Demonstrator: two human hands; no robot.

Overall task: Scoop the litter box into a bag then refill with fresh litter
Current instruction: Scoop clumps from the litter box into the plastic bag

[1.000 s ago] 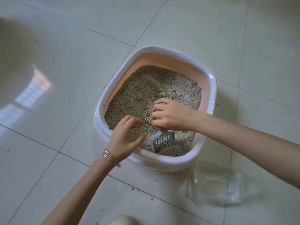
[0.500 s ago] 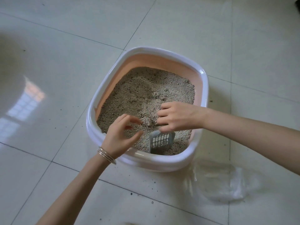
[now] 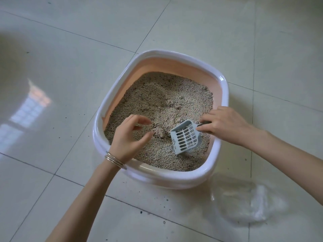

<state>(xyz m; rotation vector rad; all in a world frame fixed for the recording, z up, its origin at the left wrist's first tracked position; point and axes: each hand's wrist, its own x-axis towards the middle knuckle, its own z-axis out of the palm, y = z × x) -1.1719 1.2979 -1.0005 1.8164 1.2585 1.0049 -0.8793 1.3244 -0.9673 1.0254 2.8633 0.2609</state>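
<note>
Glossy pale tiled floor [image 3: 70, 70], litter-speckled

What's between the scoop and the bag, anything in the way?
Only the box's near right rim. The scoop, held by the right hand, sits in the litter inside the box; the bag lies on the floor just outside that corner. Lift over the rim; nothing else shows between them.

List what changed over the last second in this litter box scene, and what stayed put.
The right hand drew back toward the box's right rim, pulling the scoop by its handle so its slotted blade now lies flatter and in full view on the litter. The left hand still hovers, curled and holding nothing. The litter box and the clear bag on the floor stayed put.
</note>
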